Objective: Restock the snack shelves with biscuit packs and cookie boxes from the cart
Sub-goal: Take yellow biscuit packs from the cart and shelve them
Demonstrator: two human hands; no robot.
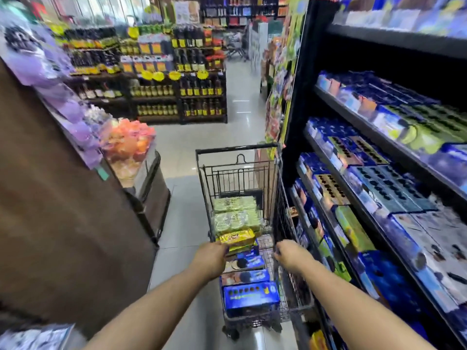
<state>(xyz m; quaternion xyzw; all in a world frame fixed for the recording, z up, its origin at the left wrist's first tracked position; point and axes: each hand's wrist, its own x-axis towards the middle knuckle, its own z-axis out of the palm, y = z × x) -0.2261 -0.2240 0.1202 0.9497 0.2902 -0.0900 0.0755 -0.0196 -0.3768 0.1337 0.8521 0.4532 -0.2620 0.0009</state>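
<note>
At 6 o'clock, black wire cart (237,147) pressed close to dark snack shelves (374,127) at 3 o'clock. On top of load, yellow foil biscuit pack (237,237) met by left hand (212,256); grip cannot be told. Cart rim clenched by right hand (290,255) fingers (278,252). Risk: shelf edge clipped, stacked packs toppled.

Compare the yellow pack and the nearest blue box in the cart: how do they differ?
The yellow pack is a soft, rounded wrapper; the blue box is a stiff, flat-sided carton. The yellow pack lies on top of other packs mid-cart, next to the left hand; the blue box sits lower, at the near end. Both lie crosswise in the cart.
</note>
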